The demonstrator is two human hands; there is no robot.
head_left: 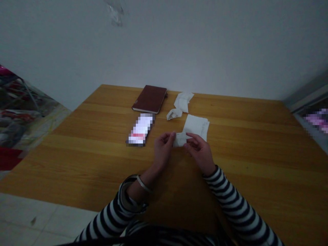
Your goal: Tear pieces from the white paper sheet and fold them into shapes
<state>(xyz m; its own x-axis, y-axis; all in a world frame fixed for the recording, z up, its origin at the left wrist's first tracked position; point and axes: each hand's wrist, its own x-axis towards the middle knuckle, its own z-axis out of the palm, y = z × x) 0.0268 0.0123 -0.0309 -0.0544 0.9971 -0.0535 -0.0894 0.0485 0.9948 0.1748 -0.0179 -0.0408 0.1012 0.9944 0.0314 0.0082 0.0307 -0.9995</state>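
Between my two hands I hold a small piece of white paper [179,140], which looks folded, with faint writing on it. My left hand [163,147] pinches its left edge, thumb on top. At its right edge, the fingers of my right hand [200,150] are closed on the paper. Just beyond my right hand lie flat sheets of lined white paper [196,125] with handwriting along one side. Behind them are a crumpled or folded piece of paper [174,113] and some creased paper [183,101].
A wooden table [102,157] stands against a pale wall [164,44]. On it, a brown notebook [150,98] lies at the back, with a lit phone [140,130] in front of it, left of my hands. Cluttered items [17,119] are off the left edge.
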